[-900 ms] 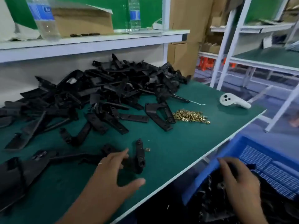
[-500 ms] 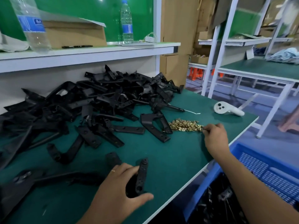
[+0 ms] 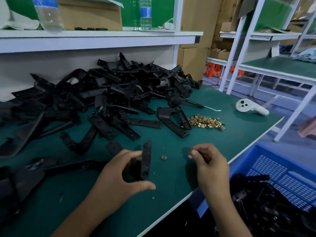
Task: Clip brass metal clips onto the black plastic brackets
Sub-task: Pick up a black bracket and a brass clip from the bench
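My left hand [image 3: 119, 175] grips a black plastic bracket [image 3: 146, 159] and holds it upright just above the green table [image 3: 171, 182]. My right hand [image 3: 207, 161] hovers to its right with thumb and fingertips pinched together; what they hold is too small to see. One brass clip [image 3: 163, 157] lies on the mat between the two hands. A small heap of brass clips [image 3: 206, 121] lies farther back, to the right of a large pile of black brackets [image 3: 102, 96].
A blue plastic crate [image 3: 282, 170] holding black brackets stands off the table's right edge. A white handheld controller [image 3: 249, 107] lies at the far right of the table. Two water bottles [image 3: 145, 12] and a cardboard box [image 3: 90, 16] stand on the white shelf behind.
My right hand went from the blue crate to the brass clip heap, then drew back toward the bracket with fingertips pinched. My left hand closed on the bracket and lifted it upright.
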`<state>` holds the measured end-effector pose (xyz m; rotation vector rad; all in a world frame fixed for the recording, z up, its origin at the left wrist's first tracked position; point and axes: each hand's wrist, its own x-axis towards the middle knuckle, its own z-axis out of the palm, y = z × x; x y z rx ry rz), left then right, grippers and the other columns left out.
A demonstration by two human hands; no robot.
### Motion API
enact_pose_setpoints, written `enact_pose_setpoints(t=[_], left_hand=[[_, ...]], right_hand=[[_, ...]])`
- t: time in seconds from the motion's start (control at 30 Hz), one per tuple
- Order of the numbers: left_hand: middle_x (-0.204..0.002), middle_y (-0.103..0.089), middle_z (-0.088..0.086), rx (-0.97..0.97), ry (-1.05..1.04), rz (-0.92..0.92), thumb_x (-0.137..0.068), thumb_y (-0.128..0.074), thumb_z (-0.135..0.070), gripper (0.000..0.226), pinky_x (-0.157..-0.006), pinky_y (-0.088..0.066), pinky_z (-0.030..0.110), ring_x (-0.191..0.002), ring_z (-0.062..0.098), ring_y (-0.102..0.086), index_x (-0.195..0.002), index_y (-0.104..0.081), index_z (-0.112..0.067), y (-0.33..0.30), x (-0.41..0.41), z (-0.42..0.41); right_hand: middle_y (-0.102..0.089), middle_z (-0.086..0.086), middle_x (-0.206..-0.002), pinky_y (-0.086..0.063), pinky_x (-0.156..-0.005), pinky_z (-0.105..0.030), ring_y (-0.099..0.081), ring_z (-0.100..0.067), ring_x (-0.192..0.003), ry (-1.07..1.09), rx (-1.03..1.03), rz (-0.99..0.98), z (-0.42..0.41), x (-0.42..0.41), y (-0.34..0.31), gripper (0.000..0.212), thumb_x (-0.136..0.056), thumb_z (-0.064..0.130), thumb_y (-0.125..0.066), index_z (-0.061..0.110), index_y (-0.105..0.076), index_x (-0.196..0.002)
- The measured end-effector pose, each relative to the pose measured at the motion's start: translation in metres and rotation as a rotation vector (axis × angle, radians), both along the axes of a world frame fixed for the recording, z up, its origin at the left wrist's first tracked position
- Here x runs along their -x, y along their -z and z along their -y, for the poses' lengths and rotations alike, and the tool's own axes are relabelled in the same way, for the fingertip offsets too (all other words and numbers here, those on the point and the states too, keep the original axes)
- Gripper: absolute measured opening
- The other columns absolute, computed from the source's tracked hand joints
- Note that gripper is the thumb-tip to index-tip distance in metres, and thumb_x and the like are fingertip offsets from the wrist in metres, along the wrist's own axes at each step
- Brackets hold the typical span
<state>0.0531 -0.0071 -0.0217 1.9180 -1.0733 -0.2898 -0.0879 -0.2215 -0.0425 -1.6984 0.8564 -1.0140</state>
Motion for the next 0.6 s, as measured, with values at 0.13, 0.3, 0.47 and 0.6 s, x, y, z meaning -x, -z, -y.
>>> enact_pose_setpoints(t=[0.13, 0.3, 0.47, 0.6], left_hand=[[-0.122, -0.053, -0.031, -0.022, -0.023, 0.021, -0.049, -0.079, -0.081, 0.073, -0.081, -0.042, 0.016, -0.112, -0.009, -0.049, -0.115, -0.049, -0.069, -0.002, 0.006, -0.003], [-0.113, -0.054, -0.025, -0.02, -0.004, 0.18, -0.05, -0.078, -0.077, 0.076, -0.084, -0.039, 0.01, -0.103, 0.002, -0.053, -0.117, -0.055, -0.05, 0.002, 0.011, -0.001], [-0.119, -0.05, -0.03, -0.022, 0.015, 0.349, -0.059, -0.08, -0.071, 0.079, -0.092, -0.036, 0.007, -0.111, -0.006, -0.05, -0.125, -0.056, -0.035, 0.002, 0.014, -0.001], [-0.123, -0.046, -0.029, -0.006, 0.017, 0.448, -0.061, -0.081, -0.067, 0.08, -0.096, -0.036, 0.008, -0.113, -0.004, -0.047, -0.128, -0.052, -0.035, 0.005, 0.015, 0.009]], right_hand=[[-0.077, -0.012, -0.095, -0.062, -0.08, -0.031, -0.078, -0.023, -0.088, -0.089, -0.329, 0.288, -0.027, -0.006, -0.004, 0.01, -0.101, -0.004, -0.058, 0.005, -0.061, -0.097], [-0.073, -0.029, -0.104, -0.062, -0.084, -0.032, -0.075, -0.038, -0.101, -0.243, -0.646, 0.541, -0.05, 0.0, -0.014, 0.01, -0.102, -0.009, -0.049, -0.003, -0.051, -0.109], [-0.075, -0.028, -0.103, -0.062, -0.08, -0.028, -0.076, -0.035, -0.1, -0.268, -0.789, 0.559, -0.076, -0.008, -0.017, 0.012, -0.103, -0.002, -0.052, -0.005, -0.062, -0.11], [-0.078, -0.018, -0.095, -0.062, -0.072, -0.027, -0.077, -0.023, -0.083, -0.306, -0.745, 0.476, -0.084, -0.012, -0.021, 0.009, -0.103, 0.008, -0.058, 0.0, -0.063, -0.104]])
